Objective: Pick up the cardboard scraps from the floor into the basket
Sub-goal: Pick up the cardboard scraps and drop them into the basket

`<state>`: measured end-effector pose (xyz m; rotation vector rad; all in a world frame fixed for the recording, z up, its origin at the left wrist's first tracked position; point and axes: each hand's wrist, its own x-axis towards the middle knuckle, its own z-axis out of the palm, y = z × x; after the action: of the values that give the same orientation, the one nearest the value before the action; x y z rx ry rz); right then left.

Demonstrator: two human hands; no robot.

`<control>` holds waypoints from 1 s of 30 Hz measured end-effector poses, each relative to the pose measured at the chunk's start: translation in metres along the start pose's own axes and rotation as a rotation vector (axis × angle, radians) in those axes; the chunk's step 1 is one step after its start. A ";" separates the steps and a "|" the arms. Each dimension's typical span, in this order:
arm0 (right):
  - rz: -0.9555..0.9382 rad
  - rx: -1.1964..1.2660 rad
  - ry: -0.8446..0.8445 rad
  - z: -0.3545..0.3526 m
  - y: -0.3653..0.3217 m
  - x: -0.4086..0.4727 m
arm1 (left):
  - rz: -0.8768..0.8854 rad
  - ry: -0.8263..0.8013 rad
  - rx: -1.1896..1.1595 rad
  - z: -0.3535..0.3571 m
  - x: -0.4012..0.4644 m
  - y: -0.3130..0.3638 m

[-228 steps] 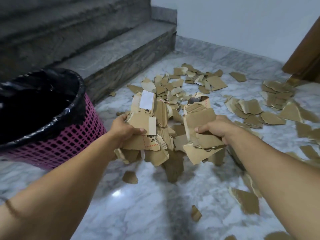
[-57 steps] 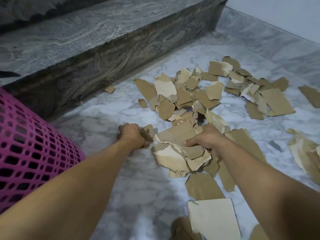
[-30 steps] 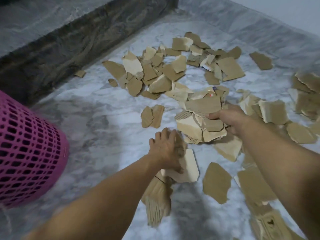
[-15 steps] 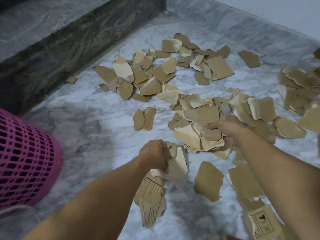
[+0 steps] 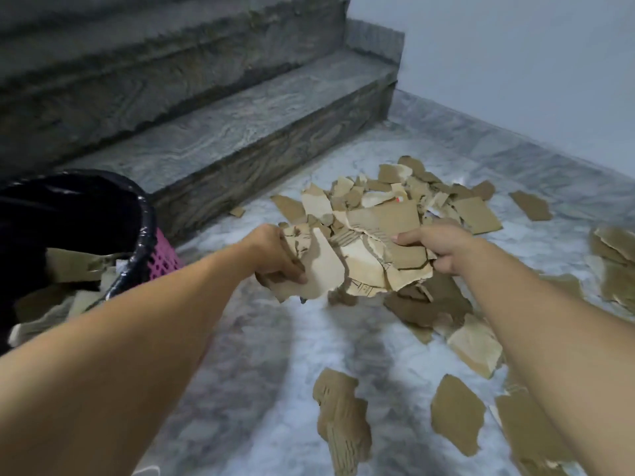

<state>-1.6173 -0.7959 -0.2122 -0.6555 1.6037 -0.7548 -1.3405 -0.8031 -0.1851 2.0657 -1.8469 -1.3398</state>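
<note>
My left hand [image 5: 275,257] grips a few pale cardboard scraps [image 5: 321,269] held above the floor. My right hand [image 5: 436,247] holds a thicker bundle of torn cardboard [image 5: 381,249] beside it. The two bundles touch in the middle. The pink basket [image 5: 161,255], lined with a black bag [image 5: 137,214], stands at the left, close to my left forearm, with several scraps inside it. Many more cardboard scraps [image 5: 415,190] lie scattered on the marble floor [image 5: 261,389] beyond and to the right of my hands.
Grey stone stairs [image 5: 240,121] rise behind the basket. A pale wall [image 5: 515,63] with a marble skirting runs along the far right. Loose scraps [image 5: 343,424] lie on the floor near my right forearm.
Both hands have lifted off the floor with their scraps and swung left toward the basket. The view has tilted up, so the basket's open top and the stairs now show.
</note>
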 end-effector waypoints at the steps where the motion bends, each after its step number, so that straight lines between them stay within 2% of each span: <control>1: -0.014 0.006 -0.020 0.007 -0.010 -0.004 | 0.002 0.028 -0.008 -0.014 -0.009 0.004; 9: -0.145 -0.092 -0.151 0.086 -0.107 -0.084 | 0.018 0.284 -0.076 -0.134 -0.111 0.009; 15: -0.236 -0.190 -0.246 0.171 -0.147 -0.150 | -0.053 0.491 -0.124 -0.205 -0.182 -0.048; 21: -0.316 -0.245 -0.352 0.277 -0.151 -0.176 | -0.218 0.624 -0.206 -0.233 -0.217 -0.131; 27: -0.481 -0.385 -0.287 0.363 -0.121 -0.181 | -0.392 0.772 -0.194 -0.223 -0.216 -0.189; 29: -0.494 -0.466 -0.294 0.385 -0.100 -0.170 | -0.380 0.779 -0.253 -0.214 -0.204 -0.207; 30: -0.495 -0.534 -0.304 0.391 -0.090 -0.165 | -0.357 0.733 -0.320 -0.209 -0.196 -0.216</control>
<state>-1.2045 -0.7717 -0.0806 -1.5185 1.3703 -0.5325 -1.0235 -0.6803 -0.0705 2.3188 -0.9394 -0.6852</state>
